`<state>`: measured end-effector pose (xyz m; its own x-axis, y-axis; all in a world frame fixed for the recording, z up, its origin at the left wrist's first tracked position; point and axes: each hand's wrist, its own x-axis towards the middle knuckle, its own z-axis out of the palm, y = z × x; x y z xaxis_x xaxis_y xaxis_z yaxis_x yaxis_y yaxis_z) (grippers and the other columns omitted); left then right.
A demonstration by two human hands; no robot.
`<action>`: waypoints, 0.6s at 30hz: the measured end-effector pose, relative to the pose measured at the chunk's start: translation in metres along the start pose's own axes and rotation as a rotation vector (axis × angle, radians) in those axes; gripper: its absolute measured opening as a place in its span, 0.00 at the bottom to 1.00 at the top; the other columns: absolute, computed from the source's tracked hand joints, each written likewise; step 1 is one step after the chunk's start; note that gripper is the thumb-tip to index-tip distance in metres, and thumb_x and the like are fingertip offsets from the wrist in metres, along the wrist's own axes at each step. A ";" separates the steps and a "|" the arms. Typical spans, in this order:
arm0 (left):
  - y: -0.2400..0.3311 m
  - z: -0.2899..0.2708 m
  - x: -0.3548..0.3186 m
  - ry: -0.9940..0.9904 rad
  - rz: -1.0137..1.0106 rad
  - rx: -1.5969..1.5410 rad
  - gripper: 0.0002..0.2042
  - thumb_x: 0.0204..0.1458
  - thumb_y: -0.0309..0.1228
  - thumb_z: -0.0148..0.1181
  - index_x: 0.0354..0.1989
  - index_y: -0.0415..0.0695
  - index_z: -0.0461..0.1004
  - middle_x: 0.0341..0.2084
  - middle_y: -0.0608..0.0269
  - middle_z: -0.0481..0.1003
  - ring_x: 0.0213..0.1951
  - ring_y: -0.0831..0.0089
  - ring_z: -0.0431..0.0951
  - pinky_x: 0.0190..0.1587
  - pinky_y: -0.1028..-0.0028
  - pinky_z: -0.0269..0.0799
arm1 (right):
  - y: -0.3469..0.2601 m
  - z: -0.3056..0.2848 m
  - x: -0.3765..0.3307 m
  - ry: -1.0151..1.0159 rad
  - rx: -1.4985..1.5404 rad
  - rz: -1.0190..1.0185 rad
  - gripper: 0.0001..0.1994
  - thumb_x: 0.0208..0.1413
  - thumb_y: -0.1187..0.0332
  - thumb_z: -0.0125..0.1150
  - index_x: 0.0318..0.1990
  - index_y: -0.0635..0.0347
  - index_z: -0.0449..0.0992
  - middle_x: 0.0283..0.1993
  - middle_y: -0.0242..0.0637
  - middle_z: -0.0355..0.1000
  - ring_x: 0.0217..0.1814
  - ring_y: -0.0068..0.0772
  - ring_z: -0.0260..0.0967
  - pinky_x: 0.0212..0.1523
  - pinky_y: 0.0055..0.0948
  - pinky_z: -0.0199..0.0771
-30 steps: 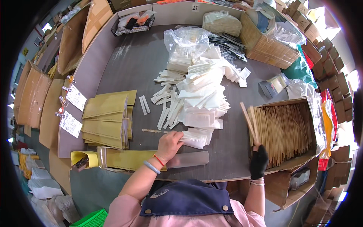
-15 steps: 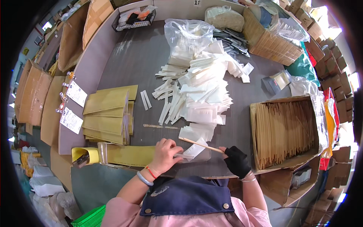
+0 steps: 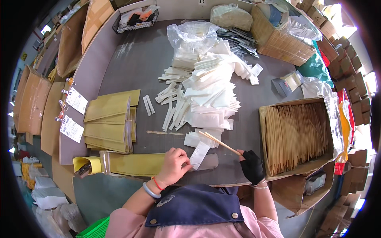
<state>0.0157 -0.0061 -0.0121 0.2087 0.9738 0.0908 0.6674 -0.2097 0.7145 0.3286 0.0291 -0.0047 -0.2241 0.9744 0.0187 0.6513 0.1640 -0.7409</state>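
Note:
My left hand (image 3: 172, 164) pinches a small white paper sleeve (image 3: 199, 154) at the near edge of the grey table (image 3: 131, 63). My right hand (image 3: 251, 166), in a black fingerless glove, holds a pair of wooden chopsticks (image 3: 220, 143) pointing up and to the left, tips close to the sleeve's top. A heap of white sleeves (image 3: 206, 95) lies just beyond both hands. An open cardboard box of chopsticks (image 3: 297, 135) stands to the right.
Yellow flat packets (image 3: 109, 121) are stacked at the left, with a long yellow strip (image 3: 135, 163) along the near edge. A clear plastic bag (image 3: 192, 33), a wire basket (image 3: 135, 20) and a cardboard box (image 3: 283, 41) sit at the back. Cartons crowd the right side.
My right hand left the chopstick box carrying chopsticks and moved left toward the middle. My left hand picked a white sleeve off the heap and drew it to the near edge.

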 end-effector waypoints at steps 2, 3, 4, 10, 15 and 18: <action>0.002 0.003 0.004 -0.005 -0.074 -0.157 0.08 0.39 0.28 0.73 0.24 0.46 0.77 0.35 0.64 0.74 0.38 0.61 0.72 0.43 0.61 0.64 | 0.002 0.003 0.001 0.035 0.019 -0.029 0.11 0.59 0.73 0.59 0.48 0.58 0.80 0.31 0.43 0.71 0.32 0.41 0.72 0.34 0.33 0.71; 0.003 0.012 0.009 0.090 -0.072 -0.107 0.07 0.40 0.28 0.72 0.24 0.45 0.77 0.34 0.63 0.75 0.38 0.61 0.73 0.42 0.62 0.64 | 0.002 0.005 0.002 0.071 0.036 -0.057 0.11 0.59 0.72 0.60 0.49 0.56 0.81 0.31 0.41 0.72 0.30 0.38 0.72 0.32 0.32 0.72; 0.005 0.018 0.014 0.184 -0.070 -0.060 0.07 0.42 0.28 0.71 0.24 0.45 0.77 0.33 0.62 0.77 0.37 0.60 0.74 0.42 0.63 0.65 | 0.001 0.005 0.002 0.072 0.035 -0.058 0.11 0.59 0.72 0.60 0.49 0.56 0.81 0.31 0.41 0.72 0.30 0.38 0.72 0.32 0.32 0.72; 0.006 0.009 0.026 -0.053 0.047 0.072 0.07 0.44 0.32 0.70 0.26 0.48 0.77 0.24 0.67 0.76 0.37 0.64 0.74 0.44 0.63 0.63 | 0.001 0.005 -0.001 0.058 -0.026 -0.077 0.10 0.58 0.73 0.61 0.47 0.57 0.81 0.30 0.41 0.72 0.30 0.37 0.72 0.32 0.31 0.71; 0.004 -0.015 0.032 -0.378 0.238 0.188 0.06 0.41 0.31 0.70 0.24 0.49 0.76 0.29 0.70 0.75 0.41 0.66 0.73 0.45 0.62 0.62 | -0.002 0.000 -0.004 0.023 0.008 -0.045 0.11 0.57 0.75 0.60 0.47 0.60 0.80 0.32 0.43 0.71 0.33 0.42 0.71 0.36 0.33 0.72; 0.005 -0.005 0.019 -0.239 0.232 0.156 0.09 0.37 0.31 0.72 0.25 0.48 0.77 0.37 0.69 0.72 0.46 0.66 0.70 0.48 0.62 0.63 | -0.003 0.007 -0.001 0.017 -0.025 -0.099 0.12 0.55 0.73 0.63 0.47 0.51 0.82 0.27 0.37 0.71 0.27 0.36 0.71 0.30 0.32 0.71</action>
<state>0.0195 0.0117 -0.0035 0.5163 0.8543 0.0602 0.6797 -0.4515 0.5780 0.3221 0.0269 -0.0072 -0.2756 0.9558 0.1024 0.6450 0.2628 -0.7176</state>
